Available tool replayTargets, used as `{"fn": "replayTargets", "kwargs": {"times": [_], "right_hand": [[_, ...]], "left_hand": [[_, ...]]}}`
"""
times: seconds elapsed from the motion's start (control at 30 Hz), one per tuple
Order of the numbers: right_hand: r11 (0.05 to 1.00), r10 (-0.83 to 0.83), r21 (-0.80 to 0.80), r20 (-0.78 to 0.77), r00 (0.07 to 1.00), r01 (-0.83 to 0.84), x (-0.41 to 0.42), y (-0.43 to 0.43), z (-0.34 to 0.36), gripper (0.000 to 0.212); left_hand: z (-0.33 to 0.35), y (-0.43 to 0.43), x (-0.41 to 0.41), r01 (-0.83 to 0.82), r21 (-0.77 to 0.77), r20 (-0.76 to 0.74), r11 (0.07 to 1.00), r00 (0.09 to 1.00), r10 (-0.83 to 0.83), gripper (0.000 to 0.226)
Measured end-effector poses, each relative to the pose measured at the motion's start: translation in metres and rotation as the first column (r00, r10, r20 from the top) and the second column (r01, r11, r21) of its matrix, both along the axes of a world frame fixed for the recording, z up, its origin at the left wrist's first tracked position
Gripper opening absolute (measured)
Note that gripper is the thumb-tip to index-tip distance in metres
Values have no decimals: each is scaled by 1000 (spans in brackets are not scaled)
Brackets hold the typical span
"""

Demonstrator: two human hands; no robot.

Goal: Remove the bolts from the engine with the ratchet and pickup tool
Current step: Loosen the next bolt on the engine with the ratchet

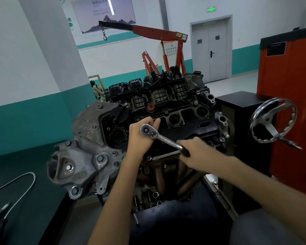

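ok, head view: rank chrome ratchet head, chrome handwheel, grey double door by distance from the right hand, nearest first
1. Chrome ratchet head, just left of the right hand, which grips its handle.
2. Chrome handwheel, off to the right.
3. Grey double door, on the far wall.

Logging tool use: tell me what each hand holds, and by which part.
Right hand grips the chrome ratchet by its black handle; left hand cups its round head.

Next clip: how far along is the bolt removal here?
Done: no removed bolts in view. In hand: the ratchet sits on the engine, left hand at its head, right hand gripping the handle. Left: cover bolts remain; pickup tool lies unused.
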State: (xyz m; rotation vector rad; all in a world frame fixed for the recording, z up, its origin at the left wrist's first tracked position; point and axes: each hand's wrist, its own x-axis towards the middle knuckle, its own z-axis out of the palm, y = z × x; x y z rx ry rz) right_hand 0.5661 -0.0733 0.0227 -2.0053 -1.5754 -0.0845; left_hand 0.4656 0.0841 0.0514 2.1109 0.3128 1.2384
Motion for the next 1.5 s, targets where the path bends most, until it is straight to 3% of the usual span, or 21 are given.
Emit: {"fn": "replayTargets", "kwargs": {"times": [0.1,0.2,0.27,0.33,0.4,0.47,0.53,0.6,0.7,0.83,0.9,0.97,1.03,1.13,1.2,1.23,1.3,1.37,1.5], "right_hand": [[996,25,-93,354,935,8,32,-3,48,28],[998,8,-56,415,910,17,33,-1,51,25],[999,-39,11,252,967,37,15,-3,23,10],[998,-8,69,-102,995,15,-17,-1,-13,17],[987,72,162,-431,899,-1,-55,8,-42,18],[971,127,239,-585,801,21,-86,22,-58,15],[967,132,253,-605,785,32,-93,27,-59,15],[981,60,193,-480,875,38,-70,20,-50,17],[1000,1,11,-162,987,1,-15,0,-17,13],[992,-8,-115,281,960,42,31,-12,41,8],[992,-48,-94,348,936,86,32,-12,50,11],[993,-94,-53,237,967,109,22,-11,34,25],[998,-67,2,-39,997,67,-3,-8,4,25],[992,56,127,-493,869,8,-54,4,-35,18],[983,102,181,-634,767,19,-78,13,-45,18],[982,93,186,-637,765,36,-81,15,-46,18],[987,11,145,-513,858,74,-66,14,-39,14],[996,-67,33,-276,959,79,-36,6,-23,8],[990,-81,-96,176,981,99,14,-4,31,15]], "left_hand": [[5,2,-1,51,116,-72,992,997,-43,51],[1,1,1,89,8,-24,996,996,-88,53],[-4,-2,5,61,-85,75,995,996,-55,51],[-6,-7,12,28,-138,165,990,986,-5,50],[-6,-12,17,-37,-134,210,990,975,65,50],[-6,-15,20,-72,-124,231,990,968,99,49],[-6,-15,17,-74,-109,224,991,970,97,49],[-6,-10,10,-58,-55,150,997,986,66,48],[-4,-4,-3,-1,50,-16,999,1000,2,48],[4,-7,-3,84,153,-99,985,993,-69,47],[3,-10,1,86,87,-64,993,995,-81,51],[0,-12,5,74,-38,30,996,997,-73,50],[-3,-12,10,64,-117,119,991,992,-50,49],[-2,-18,21,-5,-137,190,991,981,31,48],[-2,-21,25,-31,-139,213,990,975,60,50],[-3,-21,23,-30,-139,211,990,976,59,51],[-5,-14,16,-20,-94,163,995,986,35,52],[-6,-6,5,-18,-18,78,1000,997,19,52],[-1,-1,-4,14,112,8,994,1000,-15,49]]}}
